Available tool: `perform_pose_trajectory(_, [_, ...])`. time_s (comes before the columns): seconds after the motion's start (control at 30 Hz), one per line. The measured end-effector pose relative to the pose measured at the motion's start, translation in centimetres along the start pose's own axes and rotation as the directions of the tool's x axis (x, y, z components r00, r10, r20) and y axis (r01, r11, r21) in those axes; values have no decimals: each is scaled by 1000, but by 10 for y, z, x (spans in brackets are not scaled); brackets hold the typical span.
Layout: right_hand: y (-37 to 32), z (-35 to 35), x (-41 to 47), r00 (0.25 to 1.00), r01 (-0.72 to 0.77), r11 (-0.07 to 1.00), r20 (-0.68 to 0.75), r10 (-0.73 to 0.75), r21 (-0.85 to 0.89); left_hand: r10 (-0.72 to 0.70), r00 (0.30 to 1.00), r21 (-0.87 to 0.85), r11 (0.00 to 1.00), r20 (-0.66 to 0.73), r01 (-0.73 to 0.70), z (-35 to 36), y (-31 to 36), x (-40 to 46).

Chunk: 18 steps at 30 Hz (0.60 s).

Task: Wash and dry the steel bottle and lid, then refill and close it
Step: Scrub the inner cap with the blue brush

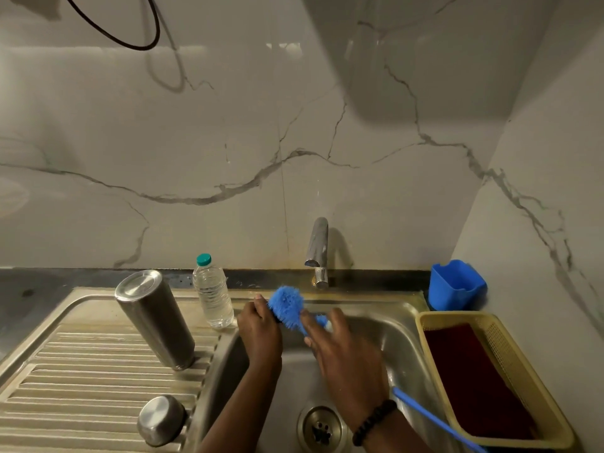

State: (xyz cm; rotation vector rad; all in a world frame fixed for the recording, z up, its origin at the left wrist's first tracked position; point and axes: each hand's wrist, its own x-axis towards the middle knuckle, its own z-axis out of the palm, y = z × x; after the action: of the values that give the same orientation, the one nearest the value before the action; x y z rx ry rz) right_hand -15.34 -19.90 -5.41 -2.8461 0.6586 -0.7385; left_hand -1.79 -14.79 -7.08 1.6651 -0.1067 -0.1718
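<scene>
Head view: two hands on one brush (blue); one steel bottle.

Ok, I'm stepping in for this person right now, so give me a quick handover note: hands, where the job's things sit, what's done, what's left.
Left hand: holds something small and dark against the blue brush head; I cannot tell what it is.
Right hand: grips the brush handle over the sink basin.
Steel bottle: upside down on the drainboard.
Steel lid: near the drainboard's front edge.
Plastic water bottle: capped, behind the basin.
Tap: no water visibly running.
Done: cannot tell.
Left, at least: drying, refilling, closing.
</scene>
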Motion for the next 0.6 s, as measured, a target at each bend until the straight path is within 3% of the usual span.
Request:
perform_pose_trajectory(0.17, [15,2,13,985,-172,980,17,171,95,23,980,-28,999,199,-18,8,-4,-19])
perform_pose_trajectory(0.27, [22,-4,12,982,-189,967,36,186,173,-103,958,-165,975,268,151,4,3,-11])
perform_pose_trajectory(0.37, [18,-7,3,981,-194,955,51,187,225,-358,884,-471,750,302,464,4,8,1])
perform_pose_trajectory(0.43, [12,-11,-2,982,-188,957,30,186,221,-422,856,-549,658,299,516,5,7,8])
perform_pose_trajectory(0.5, [4,-14,-6,986,-165,956,14,167,243,-434,851,-560,643,295,522,4,9,9])
perform_pose_trajectory(0.6, [-2,-8,-2,996,-70,982,-36,78,177,-335,893,-458,771,302,444,4,8,5])
